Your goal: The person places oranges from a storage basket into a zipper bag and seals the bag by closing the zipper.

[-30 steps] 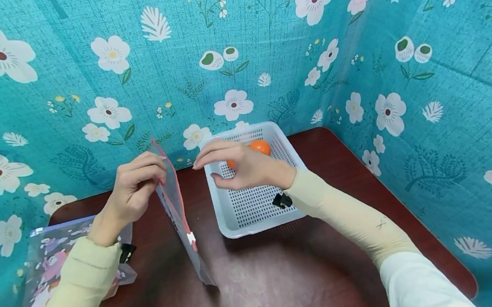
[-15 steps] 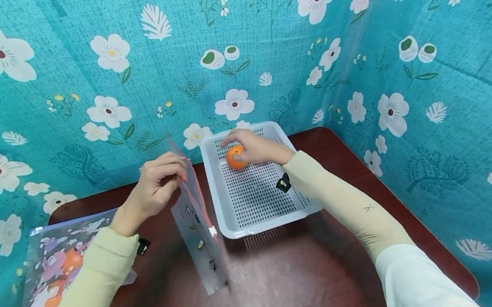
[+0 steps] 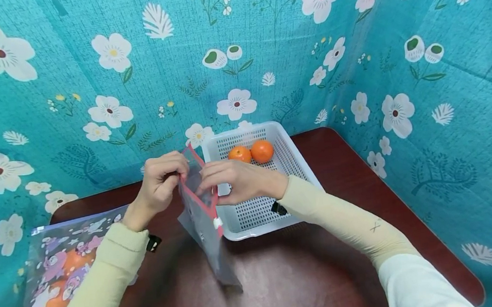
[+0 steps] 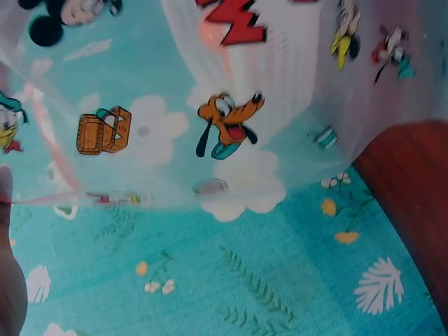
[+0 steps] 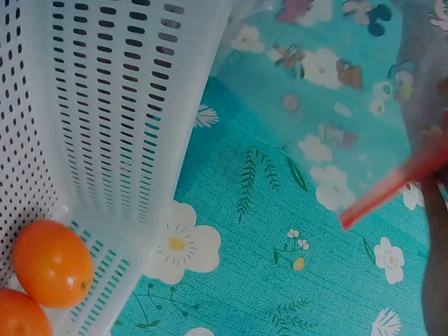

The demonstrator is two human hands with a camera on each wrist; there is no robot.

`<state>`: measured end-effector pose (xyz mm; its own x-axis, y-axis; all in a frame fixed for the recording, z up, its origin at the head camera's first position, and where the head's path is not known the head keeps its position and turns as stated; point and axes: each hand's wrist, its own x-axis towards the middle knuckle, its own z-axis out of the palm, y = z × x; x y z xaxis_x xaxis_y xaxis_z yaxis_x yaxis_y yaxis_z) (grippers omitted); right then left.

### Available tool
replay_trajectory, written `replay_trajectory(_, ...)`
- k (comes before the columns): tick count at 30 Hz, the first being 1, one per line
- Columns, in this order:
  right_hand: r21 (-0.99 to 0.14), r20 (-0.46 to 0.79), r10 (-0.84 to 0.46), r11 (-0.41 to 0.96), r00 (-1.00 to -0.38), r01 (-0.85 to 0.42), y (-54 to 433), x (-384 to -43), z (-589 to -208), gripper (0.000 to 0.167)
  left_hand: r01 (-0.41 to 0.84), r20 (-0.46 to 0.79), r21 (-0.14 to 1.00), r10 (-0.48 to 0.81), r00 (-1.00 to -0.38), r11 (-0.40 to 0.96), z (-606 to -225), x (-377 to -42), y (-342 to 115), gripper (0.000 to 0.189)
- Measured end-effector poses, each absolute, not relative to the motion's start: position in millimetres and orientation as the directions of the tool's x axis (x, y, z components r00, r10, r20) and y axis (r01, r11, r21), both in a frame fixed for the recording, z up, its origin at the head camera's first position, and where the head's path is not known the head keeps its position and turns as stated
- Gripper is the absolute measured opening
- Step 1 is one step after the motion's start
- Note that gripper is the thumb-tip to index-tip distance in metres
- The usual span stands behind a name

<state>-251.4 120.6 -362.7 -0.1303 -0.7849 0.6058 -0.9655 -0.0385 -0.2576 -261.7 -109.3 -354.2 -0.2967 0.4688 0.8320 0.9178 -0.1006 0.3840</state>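
A clear slider zip bag (image 3: pixel 208 242) with a red rim and a white slider hangs upright over the table, its mouth spread. My left hand (image 3: pixel 161 182) pinches the left side of the rim. The fingers of my right hand (image 3: pixel 244 179) dip into the mouth and grip the right side, thumb outside. Cartoon prints on the bag (image 4: pixel 231 122) fill much of the left wrist view, and it looks flat inside. Behind my right hand, two oranges (image 3: pixel 262 151) sit at the far end of a white perforated basket (image 3: pixel 294 161). The right wrist view also has an orange (image 5: pixel 52 262).
Another zip bag (image 3: pixel 79 241) with a blue rim and orange fruit inside lies at the left, partly under my left forearm. A dark red-brown table (image 3: pixel 312 271) carries everything. Teal flowered cloth (image 3: pixel 138 74) stands behind and to the right.
My right hand has moved from an orange in the basket left to the bag's mouth, leaving both oranges in view. My left hand has carried the bag rightward, and its mouth has widened.
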Motion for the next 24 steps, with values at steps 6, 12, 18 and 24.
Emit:
replay_trajectory(6, -0.331, 0.469, -0.852, 0.074, -0.232, -0.941, 127.2, -246.4, -367.7, 0.016, 0.903, 0.883, 0.372, 0.382, -0.273, -0.215, -345.6, -259.9, -121.4, 0.023)
replay_trajectory(12, -0.42, 0.404, -0.861, 0.125, -0.309, -0.899, 130.7, -240.0, -366.9, 0.01, 0.903, 0.888, 0.377, 0.357, -0.289, -0.207, -342.6, -256.3, -134.9, 0.03)
replay_trajectory(18, -0.399, 0.382, -0.857, 0.185, -0.346, -0.898, 137.8, -240.7, -354.5, 0.013, 0.908, 0.856, 0.4, 0.404, -0.322, -0.124, -341.1, -253.1, -147.5, 0.037)
replay_trajectory(24, -0.265, 0.475, -0.816, 0.225, -0.33, -0.938, 144.3, -253.6, -349.3, 0.003, 0.918, 0.865, 0.397, 0.346, -0.364, -0.024, -335.1, -250.1, -158.3, 0.049)
